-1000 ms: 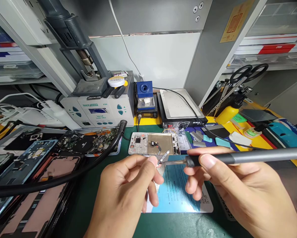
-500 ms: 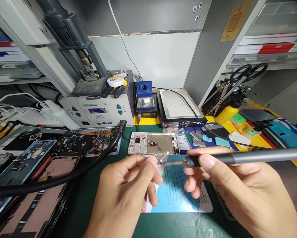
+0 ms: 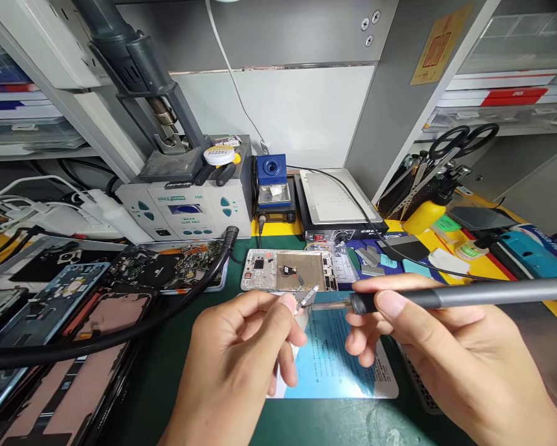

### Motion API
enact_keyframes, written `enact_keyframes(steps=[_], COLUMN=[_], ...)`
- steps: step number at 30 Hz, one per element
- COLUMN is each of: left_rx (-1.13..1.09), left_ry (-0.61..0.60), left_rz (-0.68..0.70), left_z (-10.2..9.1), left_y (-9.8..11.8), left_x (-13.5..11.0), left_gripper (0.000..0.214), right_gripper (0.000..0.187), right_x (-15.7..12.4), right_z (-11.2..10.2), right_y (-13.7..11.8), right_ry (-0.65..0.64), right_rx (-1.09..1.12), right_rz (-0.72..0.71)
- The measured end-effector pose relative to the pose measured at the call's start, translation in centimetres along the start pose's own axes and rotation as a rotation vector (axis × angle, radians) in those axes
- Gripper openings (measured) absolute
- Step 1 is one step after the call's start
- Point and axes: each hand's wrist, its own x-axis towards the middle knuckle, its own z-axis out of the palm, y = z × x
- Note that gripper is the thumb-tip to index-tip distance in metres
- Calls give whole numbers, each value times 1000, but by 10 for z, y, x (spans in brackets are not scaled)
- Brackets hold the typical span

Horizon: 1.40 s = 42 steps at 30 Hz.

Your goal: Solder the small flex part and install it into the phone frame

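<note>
Between thumb and forefinger, my left hand (image 3: 248, 347) pinches a small metallic phone part (image 3: 309, 296) with a thin dark flex strip. My right hand (image 3: 436, 347) is wrapped round the dark grey handle of a soldering iron (image 3: 482, 292), which lies nearly level and points left. Its metal tip reaches the small part beside my left fingertips; whether they touch I cannot tell. Behind the hands lies an opened phone frame (image 3: 259, 275) with a gold-coloured plate and a short black flex cable. Below the hands is a blue printed card (image 3: 338, 353) on the green mat.
A hot-air station (image 3: 185, 207) stands back left, its thick black hose (image 3: 166, 328) crossing the left side. Several phone shells (image 3: 92, 365) lie at left. A blue soldering stand (image 3: 272, 179) and a heating plate (image 3: 338, 198) are behind. Scissors (image 3: 464, 141) stand in a holder at right.
The view has shifted very slightly. Both hands, the soldering iron and the small part keep nearly the same positions and grips.
</note>
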Motion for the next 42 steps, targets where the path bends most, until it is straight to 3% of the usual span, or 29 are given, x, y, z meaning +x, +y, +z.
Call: enact_keyframes(steps=[22,36,42], left_rx=[-6,-12,-70], left_ry=[11,16,11], left_rz=[4,29,139], left_z=[0,-2,-9], left_y=[-1,-2,-12], left_x=[0,2,12], left_gripper=[40,41,42], right_gripper=[20,23,22], right_x=[-2,1,20], right_z=[-1,-1,-10], right_y=[0,0,2], right_ry=[10,1,78], right_rx=[-25,109,158], right_rz=[-6,71,-68])
